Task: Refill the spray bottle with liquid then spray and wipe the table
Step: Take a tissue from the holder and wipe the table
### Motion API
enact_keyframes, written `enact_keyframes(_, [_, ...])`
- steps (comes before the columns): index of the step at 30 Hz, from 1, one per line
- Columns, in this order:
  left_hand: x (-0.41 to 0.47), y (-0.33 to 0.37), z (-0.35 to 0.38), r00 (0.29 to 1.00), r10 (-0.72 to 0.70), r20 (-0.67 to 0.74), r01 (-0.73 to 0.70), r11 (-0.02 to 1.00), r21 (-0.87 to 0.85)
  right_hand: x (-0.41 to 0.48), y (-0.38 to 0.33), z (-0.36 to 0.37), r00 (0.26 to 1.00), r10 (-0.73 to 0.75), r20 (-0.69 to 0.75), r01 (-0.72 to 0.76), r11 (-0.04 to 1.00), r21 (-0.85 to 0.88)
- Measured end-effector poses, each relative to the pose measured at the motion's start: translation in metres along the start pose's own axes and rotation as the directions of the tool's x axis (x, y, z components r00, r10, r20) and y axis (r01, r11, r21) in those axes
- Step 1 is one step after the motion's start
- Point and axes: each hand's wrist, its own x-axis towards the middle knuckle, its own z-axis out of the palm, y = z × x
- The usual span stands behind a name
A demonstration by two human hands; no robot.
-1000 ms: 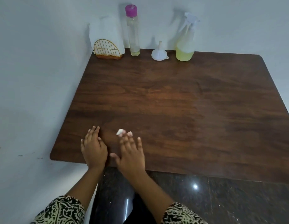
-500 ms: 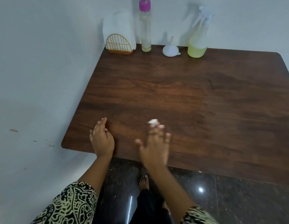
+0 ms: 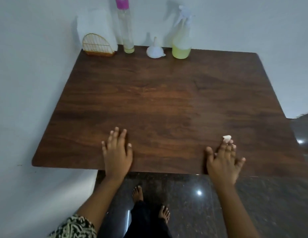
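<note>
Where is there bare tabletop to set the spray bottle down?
The table is bare across its middle, between the back row and the hands; also the near edge between left hand and right hand, and the back right corner. Crowded: back left edge, with napkin holder, tall bottle, funnel, spray bottle.

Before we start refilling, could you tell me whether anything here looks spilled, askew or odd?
No spill or tilt shows on the table. One oddity: a small white bit at a fingertip of the right hand; what it is cannot be told.
</note>
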Motion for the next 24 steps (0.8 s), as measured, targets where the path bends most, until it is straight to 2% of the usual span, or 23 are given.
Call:
enact_keyframes(1, [-0.01,0.022,0.01,0.996,0.076,0.046,-0.077,0.997,0.009,-0.001,-0.005,0.002,0.999,-0.038,-0.018,0.039,0.999,0.005])
enact_keyframes(3, [-0.024,0.064,0.027,0.975,0.186,0.122,-0.19,0.982,0.021,-0.014,-0.025,0.009,0.966,-0.259,0.004,0.258,0.966,0.017])
enact_keyframes(5, [-0.033,0.094,0.041,0.954,0.237,0.185,-0.247,0.969,0.028,-0.037,-0.036,0.019,0.858,-0.51,0.06,0.512,0.859,-0.024])
enact_keyframes(6, [-0.036,0.106,0.045,0.947,0.247,0.205,-0.259,0.965,0.034,-0.043,-0.028,0.019,0.822,-0.566,0.067,0.569,0.821,-0.045])
enact_keyframes(7, [-0.037,0.114,0.048,0.945,0.248,0.213,-0.264,0.963,0.048,-0.04,-0.014,0.014,0.825,-0.558,0.082,0.562,0.826,-0.034])
enact_keyframes(8, [-0.037,0.118,0.049,0.947,0.236,0.217,-0.256,0.964,0.068,-0.03,0.006,0.006,0.864,-0.498,0.076,0.5,0.866,-0.014])
enact_keyframes(11, [-0.035,0.121,0.052,0.953,0.205,0.224,-0.238,0.962,0.131,0.011,0.092,-0.014,0.988,-0.152,-0.006,0.152,0.988,-0.013])
enact_keyframes(13, [-0.035,0.124,0.054,0.958,0.195,0.211,-0.228,0.963,0.145,0.04,0.136,-0.033,0.996,0.084,0.039,-0.084,0.996,0.008])
enact_keyframes(15, [-0.035,0.128,0.056,0.966,0.165,0.2,-0.195,0.971,0.141,0.059,0.135,-0.039,0.983,0.176,0.056,-0.178,0.983,0.04])
enact_keyframes(17, [-0.035,0.134,0.057,0.968,0.131,0.213,-0.161,0.978,0.13,0.068,0.101,-0.032,0.995,0.096,0.02,-0.096,0.995,0.031])
enact_keyframes(19, [-0.03,0.141,0.058,0.969,0.112,0.221,-0.141,0.982,0.122,0.063,0.053,-0.021,0.991,-0.132,0.024,0.131,0.991,0.019])
enact_keyframes(21, [-0.021,0.147,0.059,0.968,0.11,0.228,-0.138,0.984,0.112,0.052,0.019,-0.017,0.923,-0.372,0.097,0.372,0.928,0.024])
enact_keyframes(23, [-0.006,0.153,0.062,0.966,0.116,0.23,-0.139,0.986,0.09,0.061,0.018,-0.016,0.89,-0.441,0.119,0.443,0.896,0.011])
enact_keyframes(24, [0.003,0.156,0.062,0.966,0.117,0.229,-0.139,0.987,0.082,0.073,0.028,-0.016,0.907,-0.414,0.08,0.416,0.909,-0.012])
